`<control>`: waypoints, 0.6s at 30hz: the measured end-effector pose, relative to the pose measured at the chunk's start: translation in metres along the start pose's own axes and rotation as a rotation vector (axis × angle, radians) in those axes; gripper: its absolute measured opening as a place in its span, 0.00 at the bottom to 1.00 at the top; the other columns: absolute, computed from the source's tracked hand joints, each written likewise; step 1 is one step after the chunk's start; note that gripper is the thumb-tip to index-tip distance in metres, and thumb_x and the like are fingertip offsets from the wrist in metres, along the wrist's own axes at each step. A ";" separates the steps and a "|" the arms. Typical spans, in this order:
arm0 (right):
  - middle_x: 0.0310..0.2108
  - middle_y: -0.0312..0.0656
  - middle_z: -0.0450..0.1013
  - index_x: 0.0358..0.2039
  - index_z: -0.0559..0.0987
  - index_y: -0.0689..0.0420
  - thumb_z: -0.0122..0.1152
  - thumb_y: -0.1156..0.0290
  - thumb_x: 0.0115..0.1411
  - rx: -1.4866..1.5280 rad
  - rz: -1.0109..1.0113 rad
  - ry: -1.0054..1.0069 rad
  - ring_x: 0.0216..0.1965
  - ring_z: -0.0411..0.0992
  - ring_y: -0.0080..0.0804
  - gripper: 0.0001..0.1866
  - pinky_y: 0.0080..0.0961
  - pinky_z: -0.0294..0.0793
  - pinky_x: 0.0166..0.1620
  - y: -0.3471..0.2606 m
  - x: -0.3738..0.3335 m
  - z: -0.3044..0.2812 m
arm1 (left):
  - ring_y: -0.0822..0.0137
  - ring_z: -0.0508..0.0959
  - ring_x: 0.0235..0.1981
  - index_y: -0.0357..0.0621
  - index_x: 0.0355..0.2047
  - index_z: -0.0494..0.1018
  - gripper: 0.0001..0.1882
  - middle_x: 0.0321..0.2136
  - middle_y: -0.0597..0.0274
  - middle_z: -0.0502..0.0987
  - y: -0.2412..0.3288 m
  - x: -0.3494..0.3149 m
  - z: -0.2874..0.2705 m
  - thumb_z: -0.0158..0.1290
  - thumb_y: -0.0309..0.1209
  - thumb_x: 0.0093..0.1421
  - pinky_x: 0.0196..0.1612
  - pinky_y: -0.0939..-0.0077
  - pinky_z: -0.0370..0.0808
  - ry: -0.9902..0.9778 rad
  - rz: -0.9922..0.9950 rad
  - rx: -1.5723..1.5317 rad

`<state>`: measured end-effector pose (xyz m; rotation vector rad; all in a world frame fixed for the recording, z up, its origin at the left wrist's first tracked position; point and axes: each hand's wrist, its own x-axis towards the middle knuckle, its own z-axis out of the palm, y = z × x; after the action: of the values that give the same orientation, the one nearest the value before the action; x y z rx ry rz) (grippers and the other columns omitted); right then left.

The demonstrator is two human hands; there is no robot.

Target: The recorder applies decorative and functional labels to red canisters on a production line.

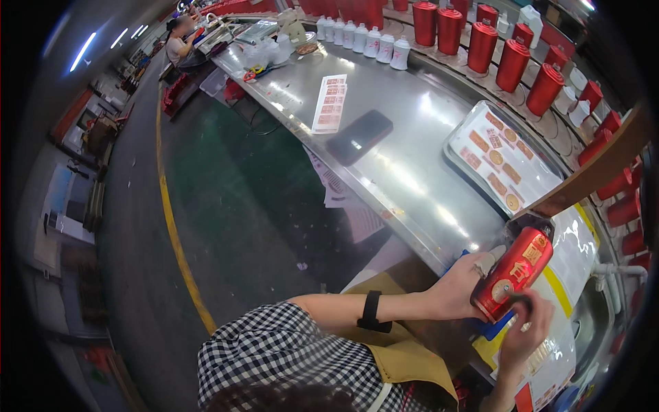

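A red bottle (516, 271) with gold lettering and a round gold emblem is held tilted at the table's near right end. Wrapped around its left side is my left hand (454, 287), with a greyish cover on one finger. My right hand (530, 328) is at the bottle's lower right, fingers bent in by the gold emblem. Dark covers seem to sit on its fingertips; whether something small is pinched there is hidden. Just beyond the bottle lies a white tray (500, 161) bearing several gold and reddish labels.
A brown bar (597, 165) slants in beside the bottle's top. Red bottles (512, 65) line a conveyor along the far right; white bottles (372, 42) stand at the back. On the metal table (419, 178) lie a dark phone (360, 138) and a label sheet (330, 103). A sink (604, 309) is at right. Another person (182, 44) sits far left.
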<state>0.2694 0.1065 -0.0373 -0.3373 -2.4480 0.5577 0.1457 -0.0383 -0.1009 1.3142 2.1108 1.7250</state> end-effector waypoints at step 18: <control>0.32 0.36 0.80 0.37 0.84 0.53 0.68 0.78 0.48 0.014 -0.273 0.007 0.33 0.73 0.35 0.14 0.32 0.67 0.40 -0.004 0.002 0.001 | 0.52 0.73 0.61 0.38 0.67 0.66 0.52 0.55 0.51 0.78 -0.012 0.015 -0.013 0.77 0.36 0.43 0.66 0.58 0.66 -0.229 0.127 0.202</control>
<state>0.2667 0.1031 -0.0349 0.0024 -2.4285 0.4535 0.1226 -0.0378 -0.1008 1.6447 2.1544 1.3510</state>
